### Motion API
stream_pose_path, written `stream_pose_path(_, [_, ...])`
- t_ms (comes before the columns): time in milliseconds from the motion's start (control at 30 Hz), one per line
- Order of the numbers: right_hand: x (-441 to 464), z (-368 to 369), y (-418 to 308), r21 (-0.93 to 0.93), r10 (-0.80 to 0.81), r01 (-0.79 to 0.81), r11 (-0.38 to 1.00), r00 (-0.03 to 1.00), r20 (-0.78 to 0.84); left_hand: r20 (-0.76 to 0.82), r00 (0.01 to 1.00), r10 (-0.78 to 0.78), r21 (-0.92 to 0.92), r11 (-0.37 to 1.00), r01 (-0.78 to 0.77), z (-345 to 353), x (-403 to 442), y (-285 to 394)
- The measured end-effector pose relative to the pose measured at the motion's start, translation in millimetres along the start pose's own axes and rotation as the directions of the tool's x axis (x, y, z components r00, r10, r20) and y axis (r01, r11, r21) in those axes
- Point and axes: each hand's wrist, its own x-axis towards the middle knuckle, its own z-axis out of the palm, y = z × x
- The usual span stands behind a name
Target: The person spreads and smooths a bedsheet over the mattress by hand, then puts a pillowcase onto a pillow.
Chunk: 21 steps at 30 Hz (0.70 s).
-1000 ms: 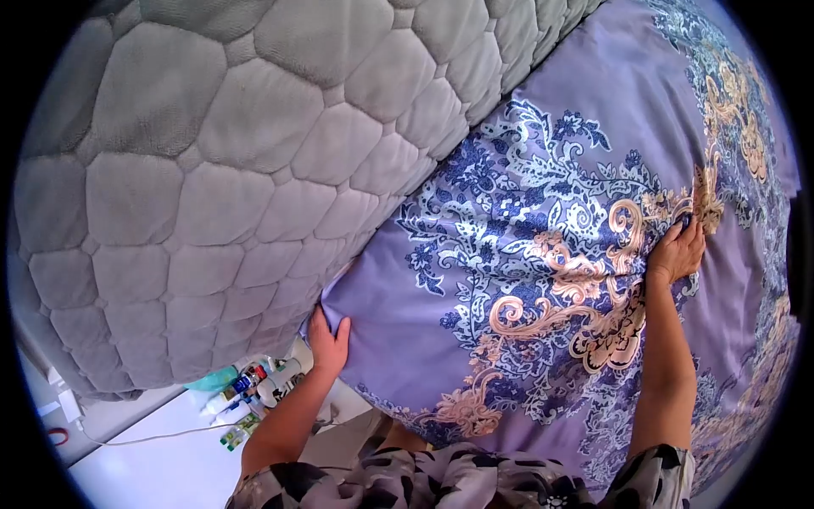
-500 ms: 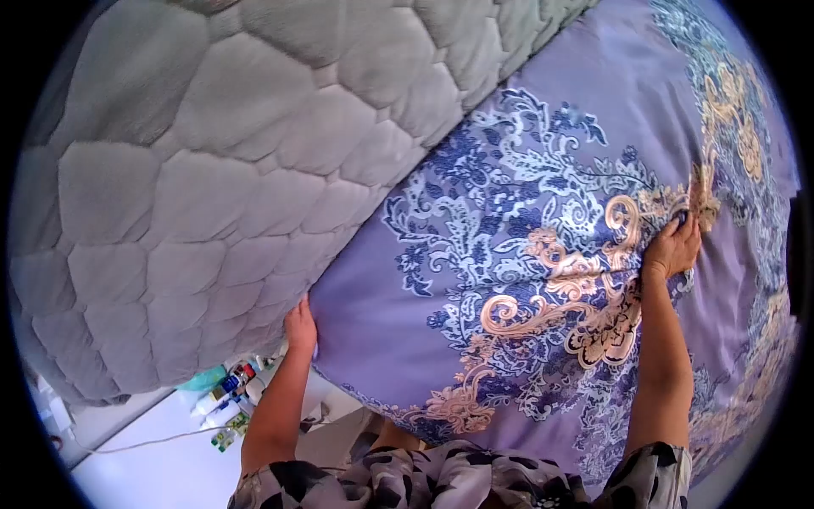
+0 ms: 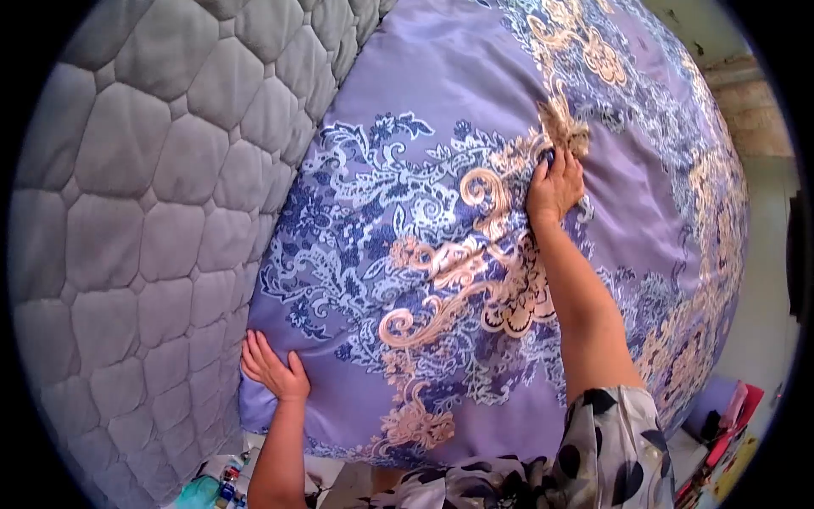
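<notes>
A satiny purple bed cover (image 3: 441, 68) with blue and peach scrollwork spreads in front of me. My left hand (image 3: 275, 369) lies on its lower left part, beside the grey quilted cover, with the fingers stretched out and the thumb apart. Higher up and to the right, my right hand (image 3: 555, 187) rests on the bed cover with fingers extended. Its fingertips touch a puckered peach-coloured bit (image 3: 564, 127) of the pattern. Whether some cloth is pinched beneath that palm is hidden.
The grey quilted cover (image 3: 110, 220) fills the left side and meets the bed cover along a slanting edge. Bottles and a teal bag (image 3: 199, 492) lie low at the left. Pink and red items (image 3: 742, 411) stand at the lower right, beside a pale wall (image 3: 767, 254).
The view has turned, so the bed cover and my right hand appear farther left. My left hand has moved from the bed cover's edge onto its surface, fingers now spread. My right hand keeps its spot.
</notes>
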Motion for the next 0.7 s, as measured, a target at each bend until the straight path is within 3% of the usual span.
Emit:
stream_pose_path(133, [1.9,3.5,1.3,-0.015,0.041,-0.041,0.999,0.999,0.019,-0.008,1.000,-0.004,-0.012,1.000,0.004,-0.4,-0.2,0.9])
stream_pose_path(333, [-0.8,-14.3,3.9,0.001,0.147,-0.155,0.988,0.938,0.314,-0.084,0.996,-0.008,-0.033,0.999,0.005,6.4,-4.1,1.2])
stream_pose_path(367, [-9.2,-39.1,-1.4,0.029,0.090,-0.104,0.994,0.946,0.310,-0.092,0.996,-0.003,-0.040,0.999,-0.001,8.5,-4.9,-1.4])
stream_pose_path(433, [-35.7,-79.0,-17.0,0.304,0.063,-0.206,0.930,0.905,0.421,-0.143,0.990,0.014,-0.054,0.998,-0.022,11.5,-3.0,-2.8])
stream_pose_path(533, [-138.6,-148.9,-69.4,0.301,-0.138,0.016,0.954,0.911,0.389,-0.156,0.988,0.015,-0.058,0.998,-0.024,14.6,-4.1,-5.2])
stream_pose_path(600, [-228.8,-198.9,-98.2,0.309,-0.297,0.157,0.938,0.822,0.485,-0.197,0.980,0.029,-0.059,0.997,-0.041,15.8,-5.0,-3.8])
stream_pose_path(700, [-309.0,-292.3,-106.1,0.546,-0.560,0.204,0.812,0.535,0.633,-0.206,0.978,0.029,-0.056,0.998,-0.042,16.8,-6.5,-8.8])
